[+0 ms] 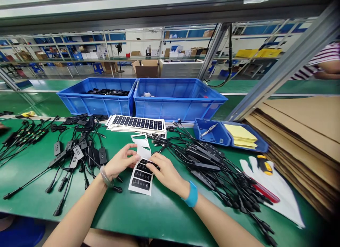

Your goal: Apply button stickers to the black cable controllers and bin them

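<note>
A strip of black labels (140, 184) on white backing is between my hands above the green table, its upper part bare and its top end a cut-out white frame. My left hand (120, 162) pinches the left edge of the strip near the bare part. Across from it, my right hand (167, 171) has its thumb and fingers closed on the strip's right edge, at the topmost black label; whether that label is lifted cannot be made out. Behind the strip lies a stack of label sheets (136, 123). Black cabled adapters (77, 153) are piled left of my left hand.
More black cabled devices (204, 162) spread to the right. Two blue bins (177, 107) stand behind, with a small blue tray (212, 132) and yellow pads (241, 135). A white glove (281, 190), a red-handled tool (267, 193) and cardboard sheets (297, 133) are far right.
</note>
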Available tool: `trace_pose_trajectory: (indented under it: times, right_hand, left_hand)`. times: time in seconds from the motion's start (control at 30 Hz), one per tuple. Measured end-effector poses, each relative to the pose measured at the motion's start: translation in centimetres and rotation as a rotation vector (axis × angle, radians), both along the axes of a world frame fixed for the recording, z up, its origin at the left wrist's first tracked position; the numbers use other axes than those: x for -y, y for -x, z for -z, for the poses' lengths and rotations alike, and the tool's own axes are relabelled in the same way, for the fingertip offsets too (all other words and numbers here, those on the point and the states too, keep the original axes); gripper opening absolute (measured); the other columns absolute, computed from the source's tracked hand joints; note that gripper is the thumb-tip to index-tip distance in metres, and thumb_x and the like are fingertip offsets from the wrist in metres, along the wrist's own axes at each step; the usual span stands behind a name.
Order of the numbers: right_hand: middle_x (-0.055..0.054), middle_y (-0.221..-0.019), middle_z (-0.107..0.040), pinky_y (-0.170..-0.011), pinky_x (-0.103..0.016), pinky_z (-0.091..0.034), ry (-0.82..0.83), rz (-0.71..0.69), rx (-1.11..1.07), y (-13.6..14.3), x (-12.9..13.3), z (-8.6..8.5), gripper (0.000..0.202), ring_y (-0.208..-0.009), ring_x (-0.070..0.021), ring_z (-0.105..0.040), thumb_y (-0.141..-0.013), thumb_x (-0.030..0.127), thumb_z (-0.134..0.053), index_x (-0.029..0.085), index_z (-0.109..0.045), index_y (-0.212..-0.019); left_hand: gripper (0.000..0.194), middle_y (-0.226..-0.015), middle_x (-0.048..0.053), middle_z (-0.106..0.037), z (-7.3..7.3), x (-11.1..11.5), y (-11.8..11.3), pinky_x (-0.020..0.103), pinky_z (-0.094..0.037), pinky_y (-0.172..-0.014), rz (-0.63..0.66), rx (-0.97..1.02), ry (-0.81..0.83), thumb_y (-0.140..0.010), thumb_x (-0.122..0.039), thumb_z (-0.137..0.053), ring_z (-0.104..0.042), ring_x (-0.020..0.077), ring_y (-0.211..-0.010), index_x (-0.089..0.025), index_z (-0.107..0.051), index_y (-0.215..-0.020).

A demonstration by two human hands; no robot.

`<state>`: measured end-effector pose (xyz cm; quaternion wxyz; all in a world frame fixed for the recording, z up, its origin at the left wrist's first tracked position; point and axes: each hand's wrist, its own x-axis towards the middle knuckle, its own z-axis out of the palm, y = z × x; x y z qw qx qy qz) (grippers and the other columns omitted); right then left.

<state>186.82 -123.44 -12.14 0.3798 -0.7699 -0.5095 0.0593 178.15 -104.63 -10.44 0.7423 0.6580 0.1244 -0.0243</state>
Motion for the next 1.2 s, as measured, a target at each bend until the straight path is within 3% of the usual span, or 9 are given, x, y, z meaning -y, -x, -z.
trace_pose_trajectory:
  times: [0.07,0.13,0.23,0.33,0.5,0.77,0.97,1.07,1.2]
  right_hand:
    - [-0.005,-0.095,-0.059,-0.077,-0.032,-0.046,-0.033,0.016,-0.029,0.0,0.0,0.0,0.015,-0.089,-0.0192,-0.055,-0.093,0.027,-0.053,0.020,-0.060,-0.104]
    - [-0.007,-0.104,-0.057,-0.083,-0.034,-0.046,-0.081,0.042,-0.024,-0.1,0.0,0.1,0.025,-0.097,-0.0212,-0.054,-0.088,0.027,-0.060,0.021,-0.055,-0.112]
    - [-0.006,-0.101,-0.059,-0.084,-0.035,-0.045,-0.125,0.046,-0.007,-0.1,-0.1,0.2,0.016,-0.096,-0.0213,-0.054,-0.087,0.023,-0.062,0.021,-0.056,-0.102]
    - [-0.002,-0.087,-0.061,-0.076,-0.032,-0.044,-0.122,0.016,-0.033,0.0,-0.1,0.1,0.001,-0.083,-0.0176,-0.056,-0.089,0.020,-0.057,0.020,-0.057,-0.089]
    - [-0.001,-0.082,-0.063,-0.074,-0.030,-0.043,-0.125,-0.023,-0.011,0.1,-0.1,0.1,0.009,-0.079,-0.0162,-0.058,-0.092,0.022,-0.054,0.020,-0.060,-0.085]
    - [-0.002,-0.078,-0.062,-0.071,-0.030,-0.045,-0.181,-0.067,0.045,-0.1,0.0,0.0,0.013,-0.076,-0.0169,-0.056,-0.092,0.023,-0.053,0.020,-0.062,-0.082]
    - [-0.006,-0.088,-0.064,-0.073,-0.033,-0.047,-0.200,-0.140,0.198,-0.1,0.2,0.2,0.019,-0.083,-0.0184,-0.057,-0.095,0.023,-0.047,0.023,-0.064,-0.104]
    - [-0.005,-0.087,-0.064,-0.071,-0.032,-0.047,-0.217,-0.179,0.268,0.0,0.2,0.3,0.021,-0.081,-0.0180,-0.057,-0.095,0.020,-0.046,0.023,-0.065,-0.103]
    - [-0.004,-0.086,-0.062,-0.073,-0.031,-0.047,-0.210,-0.125,0.146,0.1,0.1,0.2,0.015,-0.083,-0.0180,-0.057,-0.092,0.016,-0.050,0.022,-0.063,-0.094]
  left_hand:
    - [0.070,-0.090,0.001,-0.060,0.2,0.0,0.1,0.029,-0.049,-0.070,-0.002,0.012,0.006,-0.067,-0.036,-0.079,-0.061,0.0132,-0.072,-0.019,-0.040,-0.123]
    - [0.073,-0.088,0.000,-0.060,0.4,0.0,0.1,0.030,-0.048,-0.072,-0.016,0.020,0.006,-0.064,-0.029,-0.081,-0.061,0.0131,-0.073,-0.019,-0.040,-0.124]
    - [0.074,-0.090,0.001,-0.060,0.7,0.2,0.0,0.030,-0.048,-0.075,-0.005,0.017,0.037,-0.062,-0.025,-0.082,-0.062,0.0133,-0.075,-0.019,-0.041,-0.123]
    - [0.071,-0.086,0.002,-0.062,0.7,0.5,-0.1,0.030,-0.050,-0.073,0.037,-0.006,0.079,-0.064,-0.027,-0.081,-0.062,0.0143,-0.076,-0.017,-0.041,-0.122]
    - [0.064,-0.061,-0.006,-0.058,0.5,0.7,-0.1,0.022,-0.047,-0.055,0.068,-0.064,0.068,-0.067,-0.033,-0.080,-0.055,0.0097,-0.053,-0.016,-0.042,-0.116]
    - [0.059,-0.068,-0.002,-0.063,0.7,0.3,0.0,0.021,-0.051,-0.058,0.126,-0.104,0.174,-0.065,-0.026,-0.082,-0.058,0.0088,-0.055,-0.015,-0.049,-0.112]
    - [0.064,-0.073,0.002,-0.066,1.3,0.4,-0.1,0.021,-0.050,-0.056,0.157,-0.108,0.149,-0.065,-0.027,-0.082,-0.060,0.0106,-0.057,-0.016,-0.047,-0.118]
    - [0.067,-0.074,0.002,-0.065,1.2,0.6,-0.1,0.021,-0.049,-0.056,0.158,-0.105,0.158,-0.066,-0.029,-0.082,-0.060,0.0109,-0.058,-0.016,-0.045,-0.121]
    - [0.061,-0.083,0.003,-0.064,1.0,0.7,0.0,0.025,-0.050,-0.065,0.166,-0.056,0.167,-0.069,-0.030,-0.079,-0.061,0.0122,-0.068,-0.016,-0.046,-0.119]
